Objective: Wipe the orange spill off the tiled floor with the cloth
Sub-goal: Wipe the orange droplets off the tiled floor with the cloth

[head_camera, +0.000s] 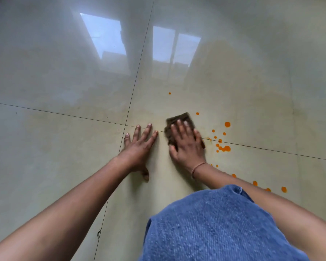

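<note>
The glossy pale tiled floor (pixel 64 147) in front of you mirrors a set of bright windows, and dark grout lines cross just ahead of your hands. Your right hand (pixel 186 146) lies palm-down on the dark brown cloth (pixel 181 117), fingers (pixel 179 127) spread flat and pressing rather than curled around it — the cloth shows beyond your fingertips and along both sides of the hand, sitting right on a grout line. Your left hand (pixel 139 146) is planted on the bare tile just beside it, fingers open and splayed, holding nothing; it looks like a brace for your weight.

The job appears only partly done. The tile around and to the left of the cloth carries no drops, only a faint yellowish film that may be residue. The orange spill (pixel 225 148) sits mostly to the right of the cloth: a cluster of drops and a small merged puddle near the grout line, a larger round drop (pixel 227 124) farther up, one stray dot (pixel 169 93) well ahead of the cloth, and a trail of drops (pixel 283 189) running back beside your right forearm toward your blue-clad knee (pixel 215 223).

What remains, as I judge it, is to sweep the cloth rightward through the cluster, pick up the trailing drops near your knee, catch the far dot — then go over the hazy film.
</note>
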Action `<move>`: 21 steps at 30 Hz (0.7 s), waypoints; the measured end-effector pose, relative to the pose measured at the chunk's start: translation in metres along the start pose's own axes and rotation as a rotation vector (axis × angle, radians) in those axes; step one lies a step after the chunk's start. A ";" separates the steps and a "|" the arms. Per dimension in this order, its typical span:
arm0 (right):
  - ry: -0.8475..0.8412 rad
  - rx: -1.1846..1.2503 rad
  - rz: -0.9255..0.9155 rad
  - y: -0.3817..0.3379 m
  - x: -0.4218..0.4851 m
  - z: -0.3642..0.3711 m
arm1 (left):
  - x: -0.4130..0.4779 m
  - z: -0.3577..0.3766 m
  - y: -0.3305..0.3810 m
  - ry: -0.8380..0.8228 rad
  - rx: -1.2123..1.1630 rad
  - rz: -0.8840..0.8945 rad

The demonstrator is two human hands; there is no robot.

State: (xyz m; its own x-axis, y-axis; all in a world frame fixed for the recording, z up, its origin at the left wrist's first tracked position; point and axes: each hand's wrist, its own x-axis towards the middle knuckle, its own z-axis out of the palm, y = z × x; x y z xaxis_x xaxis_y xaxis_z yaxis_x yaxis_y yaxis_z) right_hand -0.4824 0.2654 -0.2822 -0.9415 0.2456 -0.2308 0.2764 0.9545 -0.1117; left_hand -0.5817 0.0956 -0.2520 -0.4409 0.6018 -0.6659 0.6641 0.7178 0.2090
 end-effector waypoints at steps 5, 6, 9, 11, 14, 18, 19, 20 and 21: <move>-0.054 -0.029 -0.460 0.021 -0.039 0.008 | -0.006 0.001 -0.012 0.079 -0.014 0.016; -0.039 -0.020 -0.363 0.021 -0.019 0.003 | -0.003 -0.003 -0.016 0.100 -0.028 0.005; 0.021 0.046 0.038 -0.004 0.055 -0.009 | 0.015 -0.024 -0.030 0.163 -0.028 -0.101; 0.027 0.071 0.097 -0.020 0.058 -0.005 | 0.025 -0.038 -0.035 0.099 -0.049 -0.179; 0.011 0.023 -0.119 -0.016 0.000 0.005 | 0.030 -0.043 -0.032 0.019 -0.097 -0.210; 0.024 0.060 -0.075 -0.007 0.069 -0.010 | 0.032 -0.042 -0.035 0.000 -0.126 -0.207; 0.041 0.089 0.013 -0.012 0.103 -0.019 | 0.034 -0.040 -0.036 -0.001 -0.133 -0.204; 0.046 0.101 0.072 -0.019 0.134 -0.026 | 0.037 -0.038 -0.039 0.001 -0.136 -0.202; 0.038 0.101 0.114 -0.023 0.155 -0.030 | 0.039 -0.036 -0.040 0.005 -0.139 -0.198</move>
State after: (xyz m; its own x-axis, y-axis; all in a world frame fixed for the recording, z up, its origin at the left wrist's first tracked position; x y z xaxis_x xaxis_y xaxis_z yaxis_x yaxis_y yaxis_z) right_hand -0.6402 0.2864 -0.2868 -0.9090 0.3592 -0.2113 0.3979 0.8988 -0.1840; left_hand -0.6470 0.1029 -0.2608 -0.5574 0.4455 -0.7006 0.4750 0.8632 0.1710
